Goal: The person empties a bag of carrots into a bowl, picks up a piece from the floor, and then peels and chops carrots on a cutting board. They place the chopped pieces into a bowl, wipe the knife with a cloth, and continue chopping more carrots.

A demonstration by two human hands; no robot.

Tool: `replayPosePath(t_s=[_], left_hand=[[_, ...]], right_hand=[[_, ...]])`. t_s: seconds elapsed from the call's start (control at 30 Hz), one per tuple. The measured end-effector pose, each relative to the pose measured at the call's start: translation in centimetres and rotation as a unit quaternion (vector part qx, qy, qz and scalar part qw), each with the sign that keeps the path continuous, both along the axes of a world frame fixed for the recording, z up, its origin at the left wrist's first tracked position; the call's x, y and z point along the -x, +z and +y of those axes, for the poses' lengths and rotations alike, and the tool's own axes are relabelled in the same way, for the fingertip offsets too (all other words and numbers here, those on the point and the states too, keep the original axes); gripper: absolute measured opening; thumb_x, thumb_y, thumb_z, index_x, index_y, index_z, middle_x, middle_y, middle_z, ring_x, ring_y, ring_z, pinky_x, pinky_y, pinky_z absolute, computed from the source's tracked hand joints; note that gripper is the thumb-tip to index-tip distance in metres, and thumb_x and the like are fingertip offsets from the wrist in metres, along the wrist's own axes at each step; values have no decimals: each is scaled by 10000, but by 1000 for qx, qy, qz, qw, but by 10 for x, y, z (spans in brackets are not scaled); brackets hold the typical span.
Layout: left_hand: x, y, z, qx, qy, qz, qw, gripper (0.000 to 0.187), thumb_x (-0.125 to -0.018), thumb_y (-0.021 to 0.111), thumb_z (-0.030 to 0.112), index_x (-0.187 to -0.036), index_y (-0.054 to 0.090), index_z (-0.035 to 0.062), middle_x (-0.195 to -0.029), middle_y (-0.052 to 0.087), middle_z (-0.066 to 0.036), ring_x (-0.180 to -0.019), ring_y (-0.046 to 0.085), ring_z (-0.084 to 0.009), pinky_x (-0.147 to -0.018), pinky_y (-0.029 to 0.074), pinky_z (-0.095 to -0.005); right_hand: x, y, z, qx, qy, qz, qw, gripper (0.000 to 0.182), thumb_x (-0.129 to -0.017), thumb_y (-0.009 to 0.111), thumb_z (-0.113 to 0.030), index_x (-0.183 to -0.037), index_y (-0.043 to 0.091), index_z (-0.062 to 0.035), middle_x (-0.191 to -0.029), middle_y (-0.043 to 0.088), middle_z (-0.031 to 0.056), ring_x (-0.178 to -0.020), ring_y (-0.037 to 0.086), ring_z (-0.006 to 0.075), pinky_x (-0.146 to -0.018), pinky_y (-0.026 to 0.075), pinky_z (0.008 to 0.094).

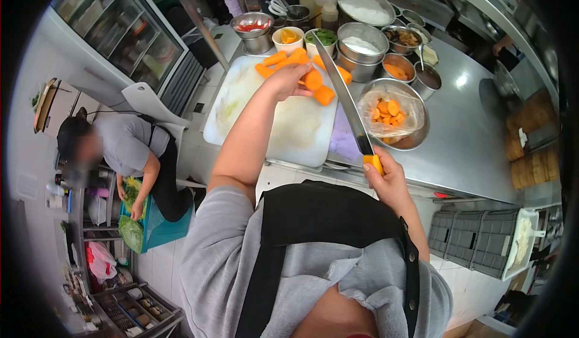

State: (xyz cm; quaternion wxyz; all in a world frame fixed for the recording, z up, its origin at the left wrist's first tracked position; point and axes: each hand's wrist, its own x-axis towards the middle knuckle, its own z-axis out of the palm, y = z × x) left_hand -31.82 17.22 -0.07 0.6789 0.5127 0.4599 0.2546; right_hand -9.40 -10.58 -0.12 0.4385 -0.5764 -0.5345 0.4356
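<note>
My right hand [386, 175] grips the yellow handle of a long kitchen knife [342, 87]. Its blade points up and away, its tip near a tub of chopped greens [324, 37]. Over the far part of a white cutting board [241, 108], my left hand [291, 82] has its fingers around a peeled carrot [313, 79]. The palm side is partly hidden. Several more peeled carrots [274, 58] lie beyond that hand on the board. A cut carrot piece [324, 95] sits just to the right of the fingertips.
Right of the board, a metal bowl [420, 139] holds a plastic bag with sliced carrots [389, 112]. Metal pots of white powder [362, 38] and other ingredients crowd the back of the steel counter [464, 127]. At left, a seated person [129, 139] handles leafy greens over a teal crate [163, 229].
</note>
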Motion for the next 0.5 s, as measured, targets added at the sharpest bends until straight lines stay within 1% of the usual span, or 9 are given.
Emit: replayPosePath(t_s=[0.07,0.1,0.13,0.17,0.2,0.23,0.27,0.37,0.5], left_hand=[[-10,8,6,-18,18,104,994,663,-900,599,391,-1395,375,12,-1153,576,-173,-1036,622,-268,-816,550,-384],[-10,7,13,-94,20,232,968,661,-886,607,404,-1390,393,36,-1183,563,-181,-1066,611,-281,-849,539,-384],[-4,3,23,-169,21,354,920,659,-872,616,418,-1385,411,59,-1213,550,-190,-1096,601,-294,-882,527,-383],[3,-3,30,-242,22,468,850,657,-858,624,431,-1379,429,82,-1243,538,-198,-1125,590,-308,-915,516,-383],[8,-12,33,-245,22,497,832,674,-832,647,439,-1378,439,102,-1253,526,-211,-1130,584,-317,-932,504,-385],[13,-22,37,-248,23,526,813,693,-807,671,447,-1376,449,121,-1263,515,-223,-1135,578,-326,-948,493,-386],[16,-31,43,-253,24,553,793,712,-781,694,455,-1374,458,141,-1273,503,-236,-1140,573,-335,-965,482,-388],[25,-53,55,-242,58,520,817,812,-724,744,472,-1397,414,159,-1324,441,-230,-1168,550,-321,-983,462,-374],[28,-64,44,-194,98,525,823,891,-693,767,470,-1422,331,199,-1343,383,-208,-1170,540,-324,-974,466,-372]], right_hand=[[-6,-1,-8,-9,-23,3,1000,382,-900,643,-121,-1249,534,-7,-878,595,24,-767,525,84,-696,451,236],[-9,-3,-12,-13,-34,6,999,383,-903,640,-121,-1253,532,-7,-863,590,20,-746,520,78,-678,449,232],[-12,-2,-16,-9,-48,16,999,388,-906,634,-119,-1262,526,-8,-845,583,13,-716,510,70,-649,443,227],[-14,-1,-21,-6,-62,28,998,392,-910,629,-117,-1271,521,-10,-827,575,6,-686,501,62,-619,437,222],[-15,-1,-26,-2,-76,40,996,396,-913,624,-116,-1280,515,-12,-808,567,-1,-655,491,53,-590,431,218],[-15,-2,-29,-5,-91,56,994,405,-918,612,-103,-1298,500,-19,-765,542,-19,-586,458,35,-520,405,208],[-17,-3,-33,1,-95,53,994,403,-919,612,-101,-1298,500,-20,-765,542,-19,-586,463,35,-519,408,209],[-22,-4,-42,15,-106,48,993,399,-919,613,-97,-1295,502,-24,-761,542,-20,-586,472,37,-518,414,210],[-22,-4,-45,26,-100,52,993,397,-920,614,-99,-1295,503,-30,-762,542,-20,-594,470,35,-527,412,208]])
